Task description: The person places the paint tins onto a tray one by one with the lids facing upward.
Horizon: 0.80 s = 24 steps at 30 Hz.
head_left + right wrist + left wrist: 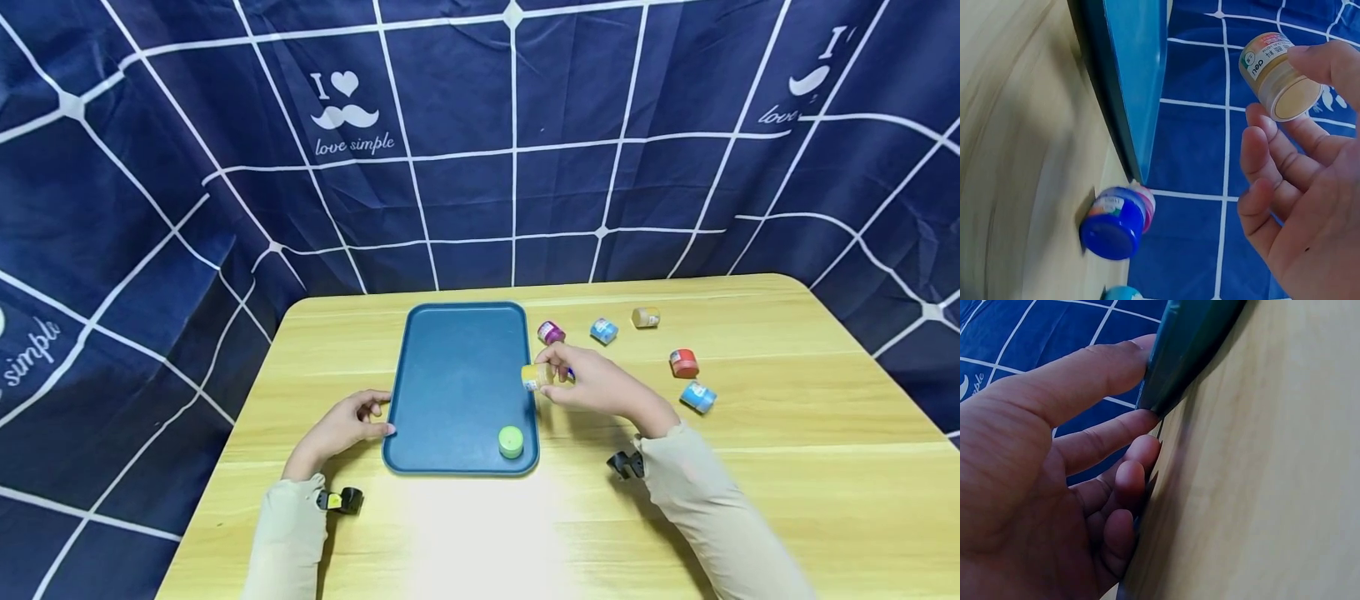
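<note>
My right hand (596, 383) pinches a small yellow paint jar (534, 377) between thumb and fingers, above the tray's right rim. In the right wrist view the jar (1266, 59) is tilted, with its printed label showing. The blue rectangular tray (457, 375) holds a light green jar (511, 442) near its front right corner. At the tray's left edge, my left hand (348, 427) touches the rim with thumb and index finger, the other fingers loosely bent. A dark blue jar (1112, 228) stands beside the tray, mostly hidden behind my right hand in the head view.
Right of the tray, a purple jar (551, 332), a light blue jar (603, 331) and a tan jar (646, 317) stand toward the back. Farther right are a red jar (684, 363) and another blue jar (698, 397). A dark blue curtain (465, 200) hangs behind the wooden table (787, 417).
</note>
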Motion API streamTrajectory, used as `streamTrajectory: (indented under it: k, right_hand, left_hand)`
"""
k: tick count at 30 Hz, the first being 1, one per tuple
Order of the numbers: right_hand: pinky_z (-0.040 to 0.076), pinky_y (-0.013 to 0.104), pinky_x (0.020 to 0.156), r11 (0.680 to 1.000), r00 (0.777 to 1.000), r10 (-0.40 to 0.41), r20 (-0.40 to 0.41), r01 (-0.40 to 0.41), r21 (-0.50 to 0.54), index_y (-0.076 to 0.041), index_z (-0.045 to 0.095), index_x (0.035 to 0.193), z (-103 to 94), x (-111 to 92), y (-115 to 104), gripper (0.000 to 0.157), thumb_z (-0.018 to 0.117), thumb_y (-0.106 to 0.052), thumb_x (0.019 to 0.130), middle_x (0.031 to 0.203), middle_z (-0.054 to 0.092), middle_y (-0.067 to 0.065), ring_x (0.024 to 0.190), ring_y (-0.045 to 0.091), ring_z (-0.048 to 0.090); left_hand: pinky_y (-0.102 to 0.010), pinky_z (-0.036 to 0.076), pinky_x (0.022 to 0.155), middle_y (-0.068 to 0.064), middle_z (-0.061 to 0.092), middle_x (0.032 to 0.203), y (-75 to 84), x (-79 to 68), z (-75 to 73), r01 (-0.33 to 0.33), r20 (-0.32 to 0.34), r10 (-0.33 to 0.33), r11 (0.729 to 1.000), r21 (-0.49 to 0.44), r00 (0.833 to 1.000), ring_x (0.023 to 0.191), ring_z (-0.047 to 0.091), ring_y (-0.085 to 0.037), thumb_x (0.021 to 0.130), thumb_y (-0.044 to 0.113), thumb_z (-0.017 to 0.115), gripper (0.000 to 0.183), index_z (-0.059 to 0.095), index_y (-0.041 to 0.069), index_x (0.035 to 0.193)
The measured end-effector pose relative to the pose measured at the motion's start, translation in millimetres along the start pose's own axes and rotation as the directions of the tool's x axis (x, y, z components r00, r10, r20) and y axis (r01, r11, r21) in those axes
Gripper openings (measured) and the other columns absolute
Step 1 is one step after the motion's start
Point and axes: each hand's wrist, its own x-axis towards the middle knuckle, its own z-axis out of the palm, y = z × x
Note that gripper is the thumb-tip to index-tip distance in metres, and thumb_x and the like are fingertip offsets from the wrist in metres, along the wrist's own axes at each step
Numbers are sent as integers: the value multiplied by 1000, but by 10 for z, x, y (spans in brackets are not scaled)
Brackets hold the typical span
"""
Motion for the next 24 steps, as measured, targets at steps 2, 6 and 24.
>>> streamTrajectory:
  k: [2,6,24]
  right_hand:
    - [46,28,72,1000,1000,3,11,-3,-6,-8,58,109,30,32,-8,31,68,-19,82,87,58,1,81,14,53]
    - [46,28,72,1000,999,7,32,-7,-13,-7,59,111,80,85,-28,33,68,-19,82,88,59,2,82,14,54]
    - [47,26,71,996,988,67,137,-74,47,-6,59,112,277,172,14,34,70,-17,82,97,58,5,78,13,55]
  left_hand:
    - [-26,34,65,-9,46,97,7,-9,-2,0,1,0,1000,-8,1000,79,39,-20,85,19,74,60,50,-2,135]
    - [-25,34,65,-9,46,98,15,-14,2,3,-1,-3,1000,-20,1000,79,39,-19,85,19,74,60,50,-2,135]
    - [-25,34,65,-9,46,97,15,-4,8,9,-5,-9,1000,-17,1000,79,39,-19,85,19,74,60,50,-2,135]
